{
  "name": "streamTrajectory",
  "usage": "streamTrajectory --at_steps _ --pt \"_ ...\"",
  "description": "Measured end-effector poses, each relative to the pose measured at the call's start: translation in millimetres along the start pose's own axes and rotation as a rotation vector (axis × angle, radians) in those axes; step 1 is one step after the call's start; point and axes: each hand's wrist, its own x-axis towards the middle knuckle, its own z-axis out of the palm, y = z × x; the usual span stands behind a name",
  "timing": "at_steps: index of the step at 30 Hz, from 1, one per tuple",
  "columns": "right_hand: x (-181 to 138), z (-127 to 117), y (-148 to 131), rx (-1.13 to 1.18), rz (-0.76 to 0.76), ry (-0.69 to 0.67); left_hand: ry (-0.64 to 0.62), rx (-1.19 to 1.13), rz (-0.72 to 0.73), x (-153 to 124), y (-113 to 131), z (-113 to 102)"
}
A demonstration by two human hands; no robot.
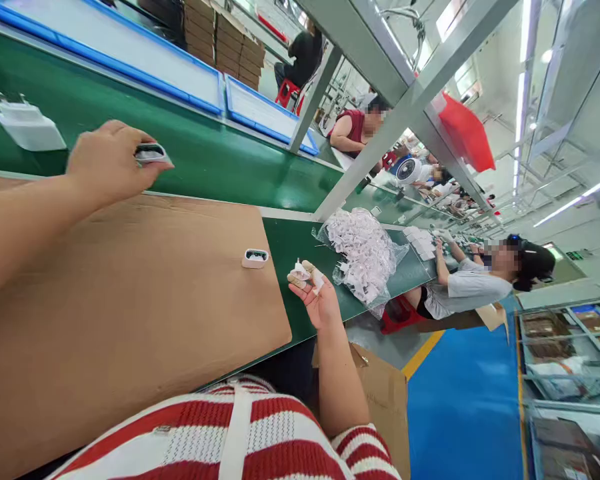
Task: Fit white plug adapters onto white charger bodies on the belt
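My left hand is over the green work surface, its fingers closed around a white hollow charger housing with its dark open end showing. Near the table's edge my right hand is turned palm up and holds small white plastic parts at the curled fingers. Pale covers sit on some of its fingertips. Between the hands another white charger housing stands on the brown cardboard sheet, open end up. A white plug charger with two pins lies to the left of my left hand.
A clear bag heaped with white plastic parts lies beyond my right hand. A grey metal post rises behind it. Blue-edged white trays line the far side. A person in a grey shirt sits to the right.
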Motion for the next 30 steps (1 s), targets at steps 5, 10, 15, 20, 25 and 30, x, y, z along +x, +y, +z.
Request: streamTrajectory --at_steps 5,10,15,20,25,30 --pt "7 3 4 -0.051 -0.051 -0.026 -0.202 -0.221 0.265 -71 44 15" --pt "7 18 13 -0.240 -0.095 -0.094 -0.517 -0.400 0.394 -145 67 47" --pt "-8 34 21 -0.462 -0.211 -0.071 -0.423 -0.515 0.353 -162 62 63" --pt "-16 46 25 -0.491 -0.094 -0.176 -0.439 -0.566 0.355 -161 53 68" --pt "-12 53 23 -0.485 -0.112 -0.148 -0.424 -0.657 0.395 -158 51 65" --pt "-11 54 19 -0.520 -0.114 -0.173 -0.623 -0.643 0.390 -154 52 60"
